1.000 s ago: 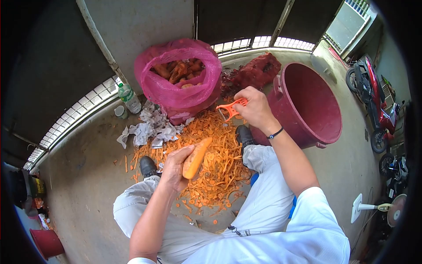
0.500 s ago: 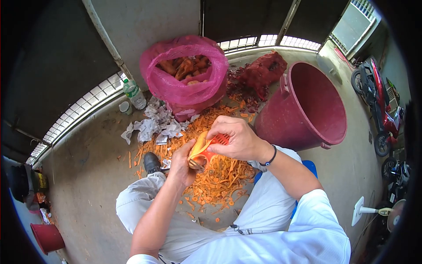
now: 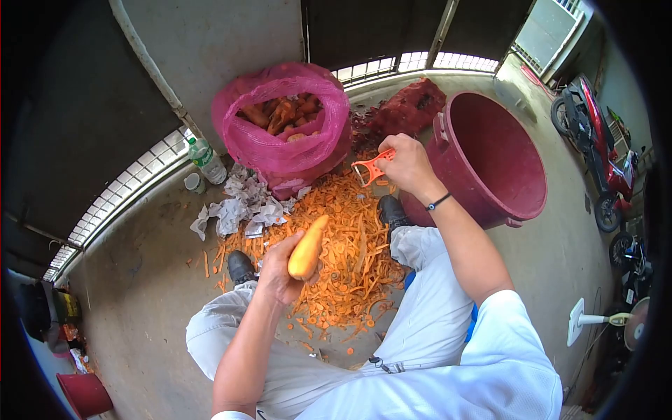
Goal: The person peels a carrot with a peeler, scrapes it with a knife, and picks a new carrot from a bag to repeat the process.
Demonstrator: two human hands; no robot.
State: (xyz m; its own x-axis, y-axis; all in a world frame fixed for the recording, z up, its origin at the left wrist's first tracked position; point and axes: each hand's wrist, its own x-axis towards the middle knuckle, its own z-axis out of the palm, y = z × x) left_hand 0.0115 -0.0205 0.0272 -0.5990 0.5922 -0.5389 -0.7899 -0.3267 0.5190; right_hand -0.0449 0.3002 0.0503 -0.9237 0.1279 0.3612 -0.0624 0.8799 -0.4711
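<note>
My left hand (image 3: 281, 274) is closed around a carrot (image 3: 306, 250), its smooth orange surface looking peeled and its narrow tip pointing up and away from me. Further forward and to the right, my right hand (image 3: 408, 164) grips an orange peeler (image 3: 372, 166), with the metal blade facing left, apart from the carrot. Below both hands a broad heap of carrot peelings (image 3: 343, 266) covers the floor between my shoes. A pink mesh sack (image 3: 294, 164) with carrots (image 3: 283, 115) inside stands open beyond the heap.
A large maroon tub (image 3: 430, 175) stands to the right, beside a crumpled red net sack (image 3: 413, 105). Crumpled paper (image 3: 241, 203), a plastic bottle (image 3: 206, 161) and a cup (image 3: 194, 183) are at the left. Motorcycles (image 3: 595, 140) and a fan (image 3: 635, 323) line the right side.
My right hand has moved the peeler away from the carrot, forward and to the right. The carrot, held in my left hand, has turned more upright and shifted slightly down.
</note>
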